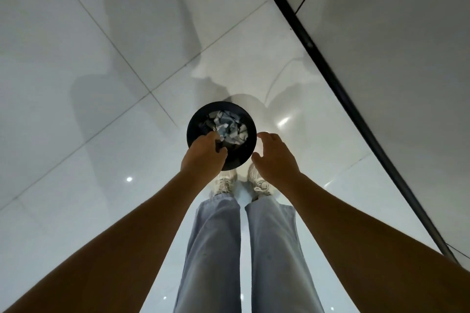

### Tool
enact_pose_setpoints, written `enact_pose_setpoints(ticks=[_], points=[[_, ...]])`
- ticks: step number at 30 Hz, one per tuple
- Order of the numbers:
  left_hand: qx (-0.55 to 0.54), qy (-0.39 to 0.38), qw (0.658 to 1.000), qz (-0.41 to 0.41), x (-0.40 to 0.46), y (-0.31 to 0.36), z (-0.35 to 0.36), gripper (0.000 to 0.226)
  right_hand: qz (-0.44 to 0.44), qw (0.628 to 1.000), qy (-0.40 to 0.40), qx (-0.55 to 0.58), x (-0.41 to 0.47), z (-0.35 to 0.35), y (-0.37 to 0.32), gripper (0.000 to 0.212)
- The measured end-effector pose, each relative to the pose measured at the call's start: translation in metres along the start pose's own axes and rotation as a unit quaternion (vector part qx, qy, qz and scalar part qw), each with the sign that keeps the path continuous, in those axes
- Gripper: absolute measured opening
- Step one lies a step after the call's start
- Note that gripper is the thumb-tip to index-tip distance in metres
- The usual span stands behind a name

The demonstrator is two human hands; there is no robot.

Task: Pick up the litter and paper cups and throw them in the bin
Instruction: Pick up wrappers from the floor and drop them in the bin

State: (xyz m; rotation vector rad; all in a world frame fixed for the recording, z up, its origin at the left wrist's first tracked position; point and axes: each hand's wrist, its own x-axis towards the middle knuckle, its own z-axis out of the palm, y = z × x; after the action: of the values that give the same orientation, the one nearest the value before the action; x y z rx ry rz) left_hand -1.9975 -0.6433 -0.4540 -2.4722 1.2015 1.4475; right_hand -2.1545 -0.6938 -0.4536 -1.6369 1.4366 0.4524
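A round black bin (195, 122) stands on the floor just ahead of my feet, seen from above. Crumpled grey and white paper litter (229, 126) fills its inside. My left hand (203, 157) hovers over the bin's near rim with its fingers loosely curled, and I see nothing in it. My right hand (276, 157) is just right of the bin, fingers and thumb spread in a relaxed curve. The gap between its thumb and fingers shows only a pale patch like the floor. No paper cup is visible outside the bin.
The floor (76, 58) is glossy white tile with thin joints and ceiling-light glare. A black strip (330, 68) runs diagonally along the base of a white wall at the right. My pale trousers (216, 249) and white shoes (223, 183) are right below the bin.
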Motion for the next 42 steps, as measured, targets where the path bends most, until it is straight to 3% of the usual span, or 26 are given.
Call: enact_pose_setpoints(ticks=[13,24,33,42], points=[[0.198,-0.004,0.961,0.192,-0.119,0.116,-0.086,0.034,0.035,0.99,0.122,0.066,-0.157,-0.104,-0.021,0.053],[0.339,-0.045,0.842,0.417,-0.257,0.19,-0.072,0.04,0.165,0.939,0.264,0.149,-0.327,-0.1,0.01,0.055],[0.466,-0.101,0.702,0.529,-0.38,0.257,0.034,0.04,0.305,0.845,0.344,0.273,-0.471,-0.048,0.099,0.055],[0.506,-0.156,0.623,0.576,-0.503,0.298,0.211,0.039,0.405,0.756,0.353,0.373,-0.598,0.028,0.23,0.056]])
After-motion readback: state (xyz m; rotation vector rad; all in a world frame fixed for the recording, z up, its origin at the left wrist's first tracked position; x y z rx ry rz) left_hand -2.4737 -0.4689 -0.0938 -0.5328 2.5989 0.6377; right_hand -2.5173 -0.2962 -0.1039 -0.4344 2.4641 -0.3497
